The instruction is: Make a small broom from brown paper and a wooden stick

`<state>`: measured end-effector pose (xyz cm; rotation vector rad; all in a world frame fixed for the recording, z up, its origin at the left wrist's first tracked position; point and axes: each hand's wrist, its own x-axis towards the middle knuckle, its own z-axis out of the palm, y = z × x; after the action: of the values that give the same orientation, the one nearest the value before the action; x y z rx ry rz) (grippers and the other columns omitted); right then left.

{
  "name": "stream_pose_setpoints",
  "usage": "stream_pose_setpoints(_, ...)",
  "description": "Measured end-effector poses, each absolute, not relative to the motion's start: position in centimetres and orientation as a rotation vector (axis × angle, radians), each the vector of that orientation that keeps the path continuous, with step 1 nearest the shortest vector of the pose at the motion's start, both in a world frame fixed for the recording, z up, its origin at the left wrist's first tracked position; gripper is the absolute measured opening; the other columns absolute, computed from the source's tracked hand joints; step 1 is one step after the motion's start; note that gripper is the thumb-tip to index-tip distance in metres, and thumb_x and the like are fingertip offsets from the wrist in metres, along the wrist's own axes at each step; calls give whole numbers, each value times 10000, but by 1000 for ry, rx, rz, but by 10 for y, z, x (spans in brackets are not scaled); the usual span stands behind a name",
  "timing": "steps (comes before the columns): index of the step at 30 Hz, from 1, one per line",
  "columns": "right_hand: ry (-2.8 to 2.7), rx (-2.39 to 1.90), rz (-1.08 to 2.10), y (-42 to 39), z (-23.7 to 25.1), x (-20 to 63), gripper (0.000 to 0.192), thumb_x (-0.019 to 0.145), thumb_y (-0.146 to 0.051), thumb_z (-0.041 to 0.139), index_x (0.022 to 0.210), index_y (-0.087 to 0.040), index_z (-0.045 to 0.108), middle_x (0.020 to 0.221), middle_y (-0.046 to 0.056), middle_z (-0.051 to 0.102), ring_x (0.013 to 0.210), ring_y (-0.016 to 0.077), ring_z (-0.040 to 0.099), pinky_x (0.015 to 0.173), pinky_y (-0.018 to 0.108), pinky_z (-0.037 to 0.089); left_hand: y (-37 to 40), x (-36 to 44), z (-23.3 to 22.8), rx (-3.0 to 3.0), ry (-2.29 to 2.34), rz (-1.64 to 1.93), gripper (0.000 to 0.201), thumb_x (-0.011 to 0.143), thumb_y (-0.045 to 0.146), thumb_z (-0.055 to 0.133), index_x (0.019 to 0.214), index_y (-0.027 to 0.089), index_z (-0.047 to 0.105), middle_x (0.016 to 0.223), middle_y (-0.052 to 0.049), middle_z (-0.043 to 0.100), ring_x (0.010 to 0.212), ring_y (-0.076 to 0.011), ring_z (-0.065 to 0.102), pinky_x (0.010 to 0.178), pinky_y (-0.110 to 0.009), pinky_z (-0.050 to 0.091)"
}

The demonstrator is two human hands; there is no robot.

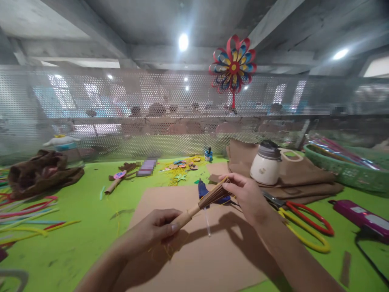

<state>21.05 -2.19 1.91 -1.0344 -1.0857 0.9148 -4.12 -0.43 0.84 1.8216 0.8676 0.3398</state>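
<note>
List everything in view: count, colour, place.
Ribbed piece: 1, brown, between hands
Cardboard: 1, tan, below piece
Likely glue gun: 1, blue, behind piece
Scissors: 1, red, yellow, right
Jug: 1, white, right
Sheets: several, brown, by jug
Basket: 1, green, far right
Device: 1, magenta, right
Flower: 1, multicoloured, rear
Screen: 1, grey, rear
Bottle: 1, blue, rear
Shreds: many, yellow, rear
Block: 1, lilac, left
Badged piece: 1, brown, left
Bundle: 1, brown, left
Strips: many, multicoloured, left
Lights: several, white, ceiling
Tabletop: 1, green, beneath
Left hand: 1, bare, on handle
Right hand: 1, bare, on ribs
</note>
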Motion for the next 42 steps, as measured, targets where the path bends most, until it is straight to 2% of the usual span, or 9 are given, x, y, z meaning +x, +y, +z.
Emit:
stream_pose_setpoints(15,-963,-962,1020,-21,13,206,149,583,-185,655,726,-168,618,691,-21,578,646,114,525,615,241,424,-5,-39,8,1797,873,349,356,817,461,502,968,155,602,640,23,417,599,-113,371,527,-228,279)
stream_pose_setpoints(23,-899,-936,1084,-24,17,202,182,559,-205,675,722,-163,605,696,1,596,649,142,557,612,276,449,-5,-41,10,1769,849,298,356,822,482,490,881,147,591,654,24,447,597,-105,398,556,-232,314)
stream_pose_setpoints(28,-892,-996,1140,-22,10,200,244,599,-206,615,839,-164,590,657,-1,594,639,162,573,624,314,455,-2,-44,11,1828,854,283,334,825,469,482,847,151,581,643,29,434,581,-98,369,533,-221,294)
stream_pose_setpoints(35,-891,-1014,1110,-16,2,199,171,585,-193,546,737,-143,605,642,8,590,602,149,554,578,297,444,-3,-44,19,1860,899,239,293,830,439,472,902,172,567,639,38,445,557,-91,364,505,-206,272)
stream_pose_setpoints(42,-907,-1022,1074,-13,0,200,210,597,-195,534,771,-121,626,773,47,624,648,159,571,578,307,472,-3,-44,19,1901,896,211,316,845,457,458,855,157,557,647,31,452,578,-91,384,500,-201,280)
